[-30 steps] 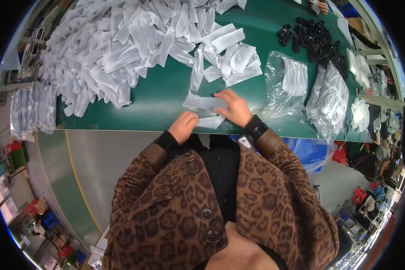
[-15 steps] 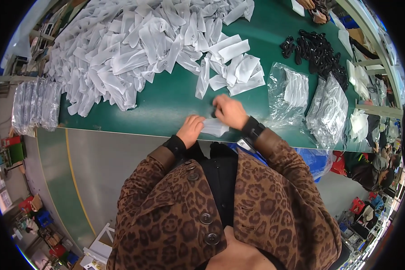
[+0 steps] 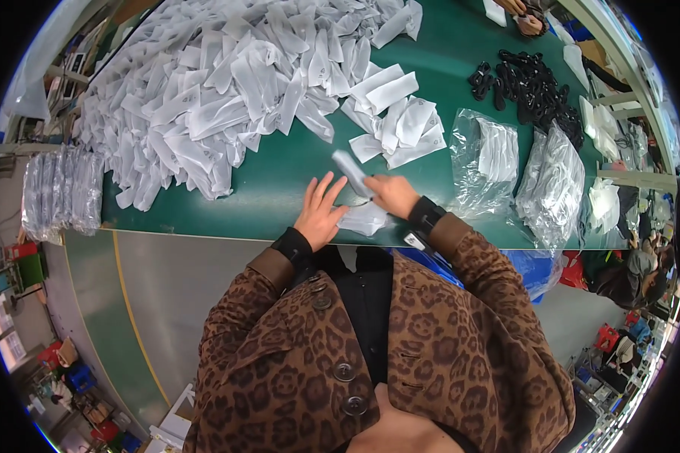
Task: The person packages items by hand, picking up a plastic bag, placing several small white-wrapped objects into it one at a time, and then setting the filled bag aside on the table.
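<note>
My right hand is closed on one end of a slim white packet, which slants up and away to the left from my fingers, over the green table. My left hand has its fingers spread and holds nothing. Its thumb lies close to a small stack of white packets at the table's near edge. The right hand is just above that stack's far side. Beyond both hands lies a loose group of white packets, their flat sides up.
A large heap of white packets covers the far left. Clear bags of packets lie right, near coiled black cables. Bagged bundles stand at the left edge. Another person's hand shows at the far right.
My right hand has taken a single white packet from the loose group's near left and drawn it closer. My left hand has lifted off the stack, its fingers spreading.
</note>
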### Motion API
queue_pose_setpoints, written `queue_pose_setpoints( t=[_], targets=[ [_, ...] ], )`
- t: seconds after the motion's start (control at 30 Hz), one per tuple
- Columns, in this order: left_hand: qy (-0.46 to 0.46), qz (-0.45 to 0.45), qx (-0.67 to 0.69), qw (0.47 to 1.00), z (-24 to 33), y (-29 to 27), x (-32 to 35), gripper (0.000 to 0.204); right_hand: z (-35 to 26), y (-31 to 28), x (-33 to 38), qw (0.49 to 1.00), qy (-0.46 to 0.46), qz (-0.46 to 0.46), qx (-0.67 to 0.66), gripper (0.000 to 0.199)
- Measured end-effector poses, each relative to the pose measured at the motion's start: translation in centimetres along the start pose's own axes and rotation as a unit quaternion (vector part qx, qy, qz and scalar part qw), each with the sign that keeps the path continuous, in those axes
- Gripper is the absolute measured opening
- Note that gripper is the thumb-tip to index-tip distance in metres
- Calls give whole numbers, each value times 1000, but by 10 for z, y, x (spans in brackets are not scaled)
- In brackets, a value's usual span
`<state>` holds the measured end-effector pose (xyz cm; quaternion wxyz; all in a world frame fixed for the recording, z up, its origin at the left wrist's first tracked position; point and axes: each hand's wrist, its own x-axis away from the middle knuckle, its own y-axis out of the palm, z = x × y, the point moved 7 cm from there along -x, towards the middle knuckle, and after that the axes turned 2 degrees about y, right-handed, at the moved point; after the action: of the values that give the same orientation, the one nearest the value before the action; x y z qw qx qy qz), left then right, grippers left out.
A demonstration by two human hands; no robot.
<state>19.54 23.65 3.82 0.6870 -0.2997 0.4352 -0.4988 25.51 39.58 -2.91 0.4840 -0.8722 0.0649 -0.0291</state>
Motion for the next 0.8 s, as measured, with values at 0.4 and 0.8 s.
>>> queue_pose_setpoints(
  t=[0.4, 0.8],
  targets=[
    [77, -78, 80, 991, -14, 58, 0, 42, -28, -105, -7, 980, 42, 166, 105, 33],
    [48, -90, 115, 988, 5, 61, -9, 58, 45, -131, -9, 819, 118, 313, -466, 13]
  ],
)
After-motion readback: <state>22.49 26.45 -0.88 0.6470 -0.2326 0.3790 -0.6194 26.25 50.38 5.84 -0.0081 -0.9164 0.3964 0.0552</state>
